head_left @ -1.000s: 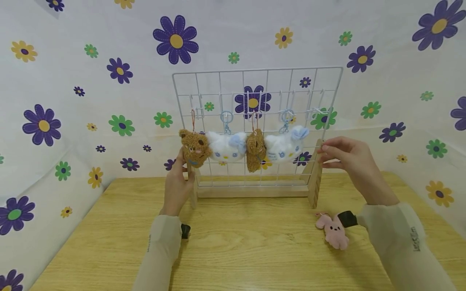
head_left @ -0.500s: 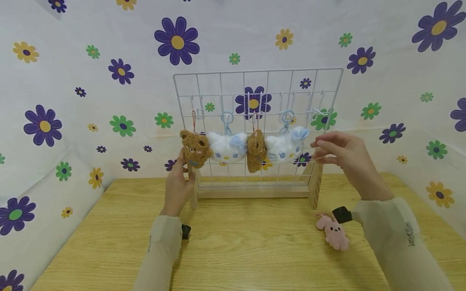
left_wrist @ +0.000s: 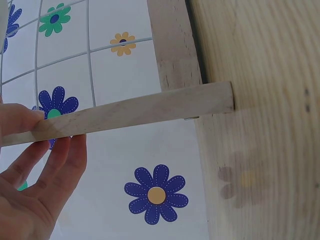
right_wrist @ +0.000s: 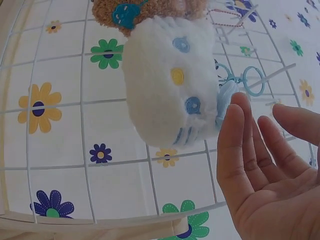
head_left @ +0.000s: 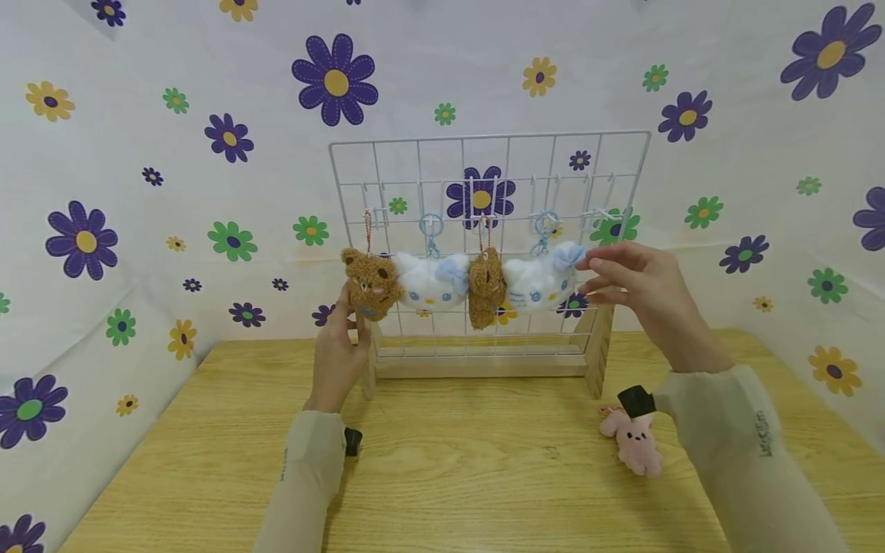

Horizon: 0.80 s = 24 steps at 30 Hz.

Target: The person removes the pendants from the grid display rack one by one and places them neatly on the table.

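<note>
My left hand point(head_left: 335, 353) pinches the wooden upright point(left_wrist: 135, 107) of a white wire grid rack point(head_left: 487, 138), thumb on one side and fingers on the other. A brown bear plush keychain point(head_left: 373, 284) hangs just above that hand. Beside the rightmost white cat plush keychain point(head_left: 539, 290), my right hand point(head_left: 646, 288) is held with its fingers loosely bent and nothing between them. Its fingertips are close to the plush's blue bow point(head_left: 570, 255); whether they touch it I cannot tell. A second white cat plush point(head_left: 429, 284) and a second brown plush point(head_left: 486, 299), turned sideways, hang between.
On the wooden table point(head_left: 470, 468), a pink plush keychain point(head_left: 638, 447) lies below my right wrist, partly behind the black wrist camera point(head_left: 636, 401). Hooks point(head_left: 601, 211) project from the grid's upper right. A flower-patterned sheet point(head_left: 263, 192) covers the walls behind.
My right hand has moved left and slightly up, from the rack's right upright to the rightmost white cat plush. The left hand stays on its upright.
</note>
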Each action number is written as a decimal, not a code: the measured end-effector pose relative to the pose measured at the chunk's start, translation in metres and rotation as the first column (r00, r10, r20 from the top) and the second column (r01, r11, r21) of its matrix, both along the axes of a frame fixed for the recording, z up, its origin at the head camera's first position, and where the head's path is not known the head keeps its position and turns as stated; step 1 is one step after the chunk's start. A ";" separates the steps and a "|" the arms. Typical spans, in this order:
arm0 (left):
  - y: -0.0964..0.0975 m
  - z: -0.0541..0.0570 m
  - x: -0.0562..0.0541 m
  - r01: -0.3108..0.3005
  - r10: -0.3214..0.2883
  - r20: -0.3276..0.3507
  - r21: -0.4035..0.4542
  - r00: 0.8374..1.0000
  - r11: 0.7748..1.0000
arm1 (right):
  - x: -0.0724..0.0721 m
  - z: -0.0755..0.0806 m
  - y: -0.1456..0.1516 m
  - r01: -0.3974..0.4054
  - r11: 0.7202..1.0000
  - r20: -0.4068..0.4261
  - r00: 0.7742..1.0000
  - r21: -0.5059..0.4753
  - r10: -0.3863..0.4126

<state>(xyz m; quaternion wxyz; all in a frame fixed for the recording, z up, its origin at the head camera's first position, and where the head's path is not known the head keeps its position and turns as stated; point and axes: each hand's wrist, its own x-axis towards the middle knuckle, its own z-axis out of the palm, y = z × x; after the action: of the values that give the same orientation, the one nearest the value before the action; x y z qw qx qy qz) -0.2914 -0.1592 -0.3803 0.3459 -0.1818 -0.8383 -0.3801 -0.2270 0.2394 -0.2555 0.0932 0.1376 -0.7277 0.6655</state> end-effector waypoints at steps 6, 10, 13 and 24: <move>-0.001 -0.001 -0.002 -0.001 0.001 0.003 -0.002 1.000 1.000 | -0.002 0.003 -0.004 0.006 1.000 0.006 1.000 0.007 -0.006; -0.001 -0.002 -0.003 -0.005 0.005 0.000 -0.007 1.000 1.000 | -0.003 0.006 -0.006 0.009 1.000 0.009 1.000 0.027 -0.009; -0.001 -0.003 -0.003 -0.007 0.007 -0.002 -0.011 1.000 1.000 | -0.004 0.009 -0.008 0.030 0.998 0.025 0.999 0.048 -0.031; -0.001 -0.003 -0.003 -0.006 0.006 -0.008 -0.015 1.000 1.000 | -0.007 0.015 -0.017 0.043 0.998 0.051 0.998 0.049 -0.045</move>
<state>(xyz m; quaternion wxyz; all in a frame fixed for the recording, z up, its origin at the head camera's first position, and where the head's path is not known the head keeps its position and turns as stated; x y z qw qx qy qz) -0.2941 -0.1601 -0.3837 0.3489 -0.1832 -0.8405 -0.3719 -0.2345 0.2227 -0.2407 0.0856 0.1063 -0.7485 0.6490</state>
